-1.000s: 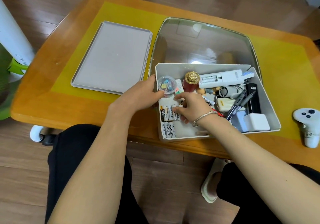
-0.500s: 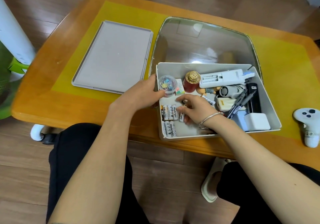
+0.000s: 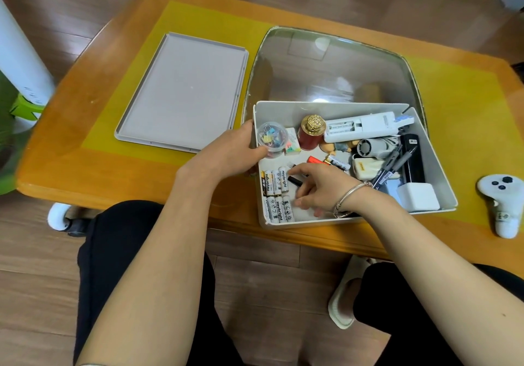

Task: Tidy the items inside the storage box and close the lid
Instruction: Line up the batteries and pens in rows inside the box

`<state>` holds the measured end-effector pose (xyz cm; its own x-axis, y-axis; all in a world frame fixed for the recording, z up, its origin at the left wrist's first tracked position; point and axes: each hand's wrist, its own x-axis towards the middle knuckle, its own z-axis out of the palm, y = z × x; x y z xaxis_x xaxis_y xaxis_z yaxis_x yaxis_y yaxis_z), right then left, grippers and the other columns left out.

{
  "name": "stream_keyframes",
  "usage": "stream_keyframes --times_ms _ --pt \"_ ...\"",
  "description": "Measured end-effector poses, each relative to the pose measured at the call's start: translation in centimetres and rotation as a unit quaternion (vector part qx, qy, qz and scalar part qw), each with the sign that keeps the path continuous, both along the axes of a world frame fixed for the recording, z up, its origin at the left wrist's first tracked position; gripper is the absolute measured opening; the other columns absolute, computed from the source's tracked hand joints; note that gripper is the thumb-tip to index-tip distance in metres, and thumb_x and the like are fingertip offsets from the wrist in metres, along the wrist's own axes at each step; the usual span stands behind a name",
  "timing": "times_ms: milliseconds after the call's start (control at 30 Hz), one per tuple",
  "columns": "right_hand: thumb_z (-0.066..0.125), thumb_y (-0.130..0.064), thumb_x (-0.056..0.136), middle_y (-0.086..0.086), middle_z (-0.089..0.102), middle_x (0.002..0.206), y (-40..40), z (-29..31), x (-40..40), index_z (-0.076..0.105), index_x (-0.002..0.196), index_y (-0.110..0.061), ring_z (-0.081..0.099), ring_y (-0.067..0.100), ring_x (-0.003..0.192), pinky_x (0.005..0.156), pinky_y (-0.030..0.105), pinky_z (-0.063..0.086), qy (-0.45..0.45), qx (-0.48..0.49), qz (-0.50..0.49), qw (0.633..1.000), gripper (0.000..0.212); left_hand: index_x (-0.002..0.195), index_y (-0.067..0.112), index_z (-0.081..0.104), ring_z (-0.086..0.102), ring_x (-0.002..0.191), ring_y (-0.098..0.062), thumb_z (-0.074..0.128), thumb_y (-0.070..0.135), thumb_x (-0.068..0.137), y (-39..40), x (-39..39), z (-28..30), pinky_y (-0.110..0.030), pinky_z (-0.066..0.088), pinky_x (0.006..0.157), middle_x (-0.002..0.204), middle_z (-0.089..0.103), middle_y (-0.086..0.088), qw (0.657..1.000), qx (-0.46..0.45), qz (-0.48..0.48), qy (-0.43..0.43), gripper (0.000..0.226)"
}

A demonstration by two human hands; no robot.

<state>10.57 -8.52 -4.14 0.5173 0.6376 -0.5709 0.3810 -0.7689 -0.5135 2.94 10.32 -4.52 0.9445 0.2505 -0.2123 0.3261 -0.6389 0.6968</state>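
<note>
The white storage box [image 3: 433, 161] stands open on the table's near edge. My left hand [image 3: 226, 153] grips its left wall, thumb inside by a clear tub of coloured clips [image 3: 272, 138]. My right hand [image 3: 317, 187] is inside the box beside two rows of white batteries [image 3: 277, 194] and seems to pinch a small black stick [image 3: 294, 180] under the index finger. A red jar with a gold cap [image 3: 311, 132], a white remote [image 3: 360, 126], pens [image 3: 392, 167], a black bar [image 3: 412, 158] and a white cube [image 3: 418, 200] fill the right part. The grey lid [image 3: 181, 90] lies flat on the table to the left.
The wooden table [image 3: 85, 164] has a yellow mat and a glass inset [image 3: 331, 65] behind the box. A white game controller [image 3: 500, 204] lies at the right edge. A white post [image 3: 19, 62] stands left of the table. My knees are under the front edge.
My right hand has drawn back toward the box's near wall. The battery it was handling now lies in the lower row, and a black stick shows under its fingers. The left hand stays put.
</note>
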Motion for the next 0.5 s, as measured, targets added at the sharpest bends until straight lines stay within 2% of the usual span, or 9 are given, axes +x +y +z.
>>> stream_keyframes --times_ms 100,200,300,367,433,500 --pt "0.071 -0.011 0.08 0.001 0.071 0.084 0.07 -0.1 -0.1 0.041 0.135 -0.021 0.069 0.022 0.062 0.06 0.034 0.059 -0.007 0.008 -0.008 1.0 0.063 0.137 0.022 0.036 0.053 0.072 0.001 0.054 0.037 0.094 -0.03 -0.01 0.04 -0.015 0.039 0.052 0.119 0.06 0.001 1.0 0.001 -0.002 0.0 0.049" --pt "0.067 -0.006 0.082 0.003 0.071 0.082 0.44 -0.3 -0.31 0.041 0.136 -0.02 0.068 0.021 0.062 0.059 0.029 0.059 -0.023 0.019 -0.008 1.0 0.062 0.137 0.022 0.036 0.054 0.071 0.0 0.054 0.037 0.094 -0.01 -0.04 0.07 -0.015 0.04 0.052 0.113 0.059 0.004 1.0 0.001 -0.001 -0.001 0.049" --pt "0.058 -0.001 0.082 0.008 0.071 0.083 0.73 -0.54 -0.24 0.043 0.135 -0.019 0.069 0.025 0.069 0.07 0.036 0.058 -0.064 0.037 0.007 0.997 0.058 0.138 0.023 0.035 0.054 0.07 0.001 0.054 0.037 0.094 -0.09 -0.07 0.14 -0.014 0.038 0.051 0.103 0.053 0.009 1.0 0.002 0.001 0.003 0.05" --pt "0.057 -0.002 0.082 0.008 0.07 0.085 0.74 -0.45 -0.05 0.047 0.131 -0.017 0.067 0.019 0.071 0.077 0.033 0.055 -0.085 0.04 0.032 0.995 0.052 0.138 0.023 0.035 0.054 0.07 0.001 0.054 0.037 0.094 -0.11 -0.07 0.15 -0.014 0.038 0.05 0.101 0.052 0.01 1.0 0.001 0.003 0.002 0.05" --pt "0.062 -0.001 0.08 0.007 0.071 0.086 0.67 -0.33 0.09 0.049 0.129 -0.015 0.06 0.007 0.064 0.076 0.026 0.052 -0.077 0.046 0.046 0.995 0.052 0.138 0.024 0.035 0.055 0.07 0.001 0.054 0.037 0.094 -0.04 -0.06 0.12 -0.014 0.039 0.05 0.101 0.053 0.009 1.0 0.001 0.005 0.002 0.05" --pt "0.065 0.0 0.08 0.007 0.07 0.086 0.53 -0.32 0.2 0.048 0.13 -0.014 0.057 0.003 0.063 0.073 0.022 0.048 -0.064 0.053 0.043 0.996 0.055 0.137 0.023 0.035 0.055 0.071 0.001 0.054 0.038 0.094 -0.05 -0.04 0.1 -0.015 0.039 0.051 0.1 0.053 0.009 1.0 0.003 0.006 0.005 0.049"
